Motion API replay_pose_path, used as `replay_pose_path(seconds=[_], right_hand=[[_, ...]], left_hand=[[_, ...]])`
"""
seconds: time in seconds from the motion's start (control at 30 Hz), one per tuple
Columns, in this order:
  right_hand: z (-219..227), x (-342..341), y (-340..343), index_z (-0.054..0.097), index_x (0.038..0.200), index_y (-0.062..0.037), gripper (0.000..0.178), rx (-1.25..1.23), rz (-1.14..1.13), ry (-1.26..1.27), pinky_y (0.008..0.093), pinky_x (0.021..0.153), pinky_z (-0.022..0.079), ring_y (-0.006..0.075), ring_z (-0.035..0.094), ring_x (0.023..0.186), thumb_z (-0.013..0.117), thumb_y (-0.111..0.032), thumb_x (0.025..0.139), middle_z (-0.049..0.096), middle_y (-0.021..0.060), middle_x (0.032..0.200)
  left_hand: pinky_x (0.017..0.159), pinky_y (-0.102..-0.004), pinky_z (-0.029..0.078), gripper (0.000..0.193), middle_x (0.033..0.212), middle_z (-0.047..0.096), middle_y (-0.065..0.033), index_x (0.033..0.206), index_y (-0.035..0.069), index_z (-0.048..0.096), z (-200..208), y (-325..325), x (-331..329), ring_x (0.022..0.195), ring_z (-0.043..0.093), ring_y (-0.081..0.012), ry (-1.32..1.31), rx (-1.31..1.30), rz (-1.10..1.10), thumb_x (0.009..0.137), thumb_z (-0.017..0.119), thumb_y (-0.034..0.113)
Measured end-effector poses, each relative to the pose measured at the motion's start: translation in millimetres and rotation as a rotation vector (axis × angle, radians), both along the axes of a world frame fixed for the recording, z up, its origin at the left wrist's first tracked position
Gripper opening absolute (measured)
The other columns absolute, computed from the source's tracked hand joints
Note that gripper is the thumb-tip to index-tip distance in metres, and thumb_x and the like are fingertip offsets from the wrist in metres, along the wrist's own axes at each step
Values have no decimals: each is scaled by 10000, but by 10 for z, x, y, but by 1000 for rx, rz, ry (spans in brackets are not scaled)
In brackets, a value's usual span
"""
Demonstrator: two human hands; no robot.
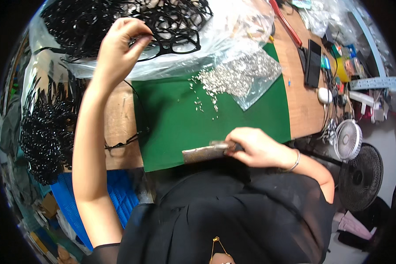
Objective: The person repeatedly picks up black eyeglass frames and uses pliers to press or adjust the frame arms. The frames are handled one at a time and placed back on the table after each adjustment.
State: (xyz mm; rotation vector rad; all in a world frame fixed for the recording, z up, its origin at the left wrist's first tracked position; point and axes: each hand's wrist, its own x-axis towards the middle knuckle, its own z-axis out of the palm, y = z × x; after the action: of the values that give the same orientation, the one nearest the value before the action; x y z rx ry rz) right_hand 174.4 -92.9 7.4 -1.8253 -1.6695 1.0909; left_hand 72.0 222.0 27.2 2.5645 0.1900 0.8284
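My left hand point(126, 46) is raised over the far left of the table, its thumb and fingers pinched on a black eyeglass frame point(185, 47). This frame has no temples that I can make out, and a heap of similar black frames point(163, 20) lies just behind it. At the near edge of the green mat point(171, 114), my right hand point(257, 147) is closed around a small metal tool point(224, 145), blurred and mostly hidden by the fingers. Beneath the tool's tip is a worn, flat greyish-brown block point(202, 154).
Small silvery parts point(224, 81) spill from a clear plastic bag point(255, 90) on the mat. Black glasses temples point(48, 132) are piled at the left. A phone point(313, 64) and a red-handled tool point(286, 24) lie right; two fans, white point(348, 138) and black point(361, 176), stand beyond.
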Motion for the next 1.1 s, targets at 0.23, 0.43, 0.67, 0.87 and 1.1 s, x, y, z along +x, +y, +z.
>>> replay_pose_path(seconds=[0.23, 0.43, 0.67, 0.87, 1.1], right_hand=[[-308, 90, 227, 507, 855, -19, 165, 82, -275, -228, 391, 652, 449, 335, 557, 727, 587, -111, 743, 552, 164, 749], [-491, 58, 369, 478, 815, -26, 183, 209, -147, -383, 394, 632, 438, 312, 536, 712, 606, -84, 698, 510, 128, 729], [-542, 14, 398, 488, 813, -9, 187, 217, -106, -469, 385, 637, 415, 333, 516, 725, 619, -76, 698, 503, 143, 735], [126, -57, 207, 526, 840, 3, 140, 75, -404, 104, 285, 614, 445, 185, 562, 666, 600, -93, 771, 556, 123, 756], [320, -367, 117, 505, 803, -12, 110, 291, -530, 608, 209, 549, 403, 54, 456, 631, 610, -43, 806, 507, 15, 711]], left_hand=[[499, -229, 475, 205, 834, 609, -166, 1009, -15, 428, 511, -821, -485, 469, 527, -136, -11, -1363, -143, 905, 397, 160], [461, -258, 474, 617, 892, 582, -264, 1245, -62, 205, 452, -1483, -1072, 389, 501, -137, -329, -1496, -60, 837, 568, 227], [572, -249, 457, 1065, 1088, 530, -171, 1368, 36, 11, 239, -1865, -895, 551, 520, -103, -545, -1372, 23, 623, 767, 123], [729, -262, 484, 950, 1185, 441, -225, 1355, 69, -8, -13, -1949, -791, 814, 595, -176, -196, -1038, -108, 671, 612, -156], [744, -239, 475, 895, 1233, 440, -205, 1353, 44, 37, -71, -2157, -625, 823, 559, -139, -166, -848, 32, 695, 619, -131]])
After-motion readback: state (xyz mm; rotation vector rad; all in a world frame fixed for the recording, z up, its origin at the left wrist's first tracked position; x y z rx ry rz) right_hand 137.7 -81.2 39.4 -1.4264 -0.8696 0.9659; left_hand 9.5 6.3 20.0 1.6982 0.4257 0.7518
